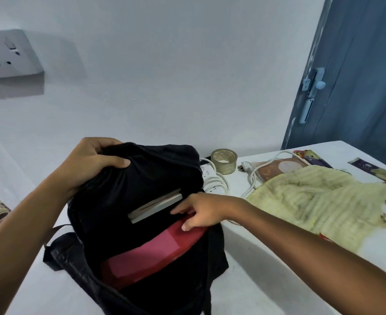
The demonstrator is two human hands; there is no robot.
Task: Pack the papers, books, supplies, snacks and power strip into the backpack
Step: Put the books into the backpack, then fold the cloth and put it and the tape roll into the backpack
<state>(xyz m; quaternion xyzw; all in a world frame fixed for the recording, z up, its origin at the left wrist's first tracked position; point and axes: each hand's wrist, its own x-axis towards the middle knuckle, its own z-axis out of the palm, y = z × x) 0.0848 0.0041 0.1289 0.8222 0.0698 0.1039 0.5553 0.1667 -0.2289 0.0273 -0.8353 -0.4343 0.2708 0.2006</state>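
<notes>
Now the left hand (92,160) grips the far rim of the open black backpack (110,201), holding it wide. Inside stand a grey book (155,209) and a red folder (155,248); the right hand (201,211) pinches the folder's right edge. Tape (223,160), power strip (208,176) and snacks (310,158) lie on the table (267,248) to the right.

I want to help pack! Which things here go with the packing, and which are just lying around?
For packing: the black backpack, held open by the left hand; the red folder under the right hand; the grey book inside; the tape roll; the white power strip; the snack packets.

Just lying around: the yellow knitted cloth; the wall socket; the door.
</notes>
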